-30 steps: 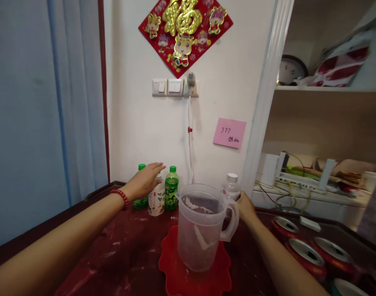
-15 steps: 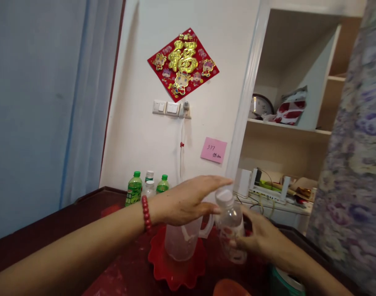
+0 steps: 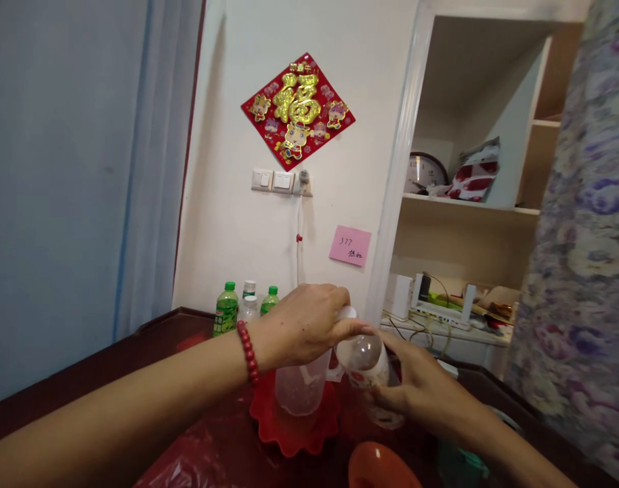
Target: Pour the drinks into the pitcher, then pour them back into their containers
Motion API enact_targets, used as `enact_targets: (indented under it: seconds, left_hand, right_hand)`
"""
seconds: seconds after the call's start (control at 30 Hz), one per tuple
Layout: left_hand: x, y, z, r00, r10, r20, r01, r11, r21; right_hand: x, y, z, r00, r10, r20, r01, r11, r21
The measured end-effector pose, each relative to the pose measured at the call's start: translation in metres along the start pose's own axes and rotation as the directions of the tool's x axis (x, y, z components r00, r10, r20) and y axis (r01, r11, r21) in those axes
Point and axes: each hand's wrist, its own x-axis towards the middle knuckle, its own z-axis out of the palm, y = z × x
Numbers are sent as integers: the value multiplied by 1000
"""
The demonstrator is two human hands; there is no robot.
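My right hand is wrapped round the body of a clear plastic bottle, which tilts with its top to the left. My left hand, a red bead bracelet at its wrist, has its fingers closed round the white bottle cap. Behind and below the left hand, a translucent plastic jug stands on a red scalloped dish. My left hand and forearm hide the jug's upper part.
Green-capped bottles and white-capped ones stand at the table's back left. An orange bowl sits at the front, with a teal container right of it. A white router with cables occupies the shelf at the right.
My left hand has come down from above the bottle and closed on its cap. The bottle, held in my right hand, has moved left and tilts more.
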Motion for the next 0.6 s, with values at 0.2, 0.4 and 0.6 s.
enact_targets:
  seconds: [0.2,0.4,0.6]
  left_hand:
    - [-3,-7,-8,983,176,45,-164,965,-207]
    - [4,-19,-13,974,180,136,-155,972,-179]
    - [6,-42,-5,992,-103,-69,82,964,-254]
  right_hand:
    - [8,-4,-7,1000,-6,13,6,999,-45]
    - [13,-3,-11,998,56,7,-55,991,-122]
    - [23,8,-21,996,13,-83,-48,896,-441]
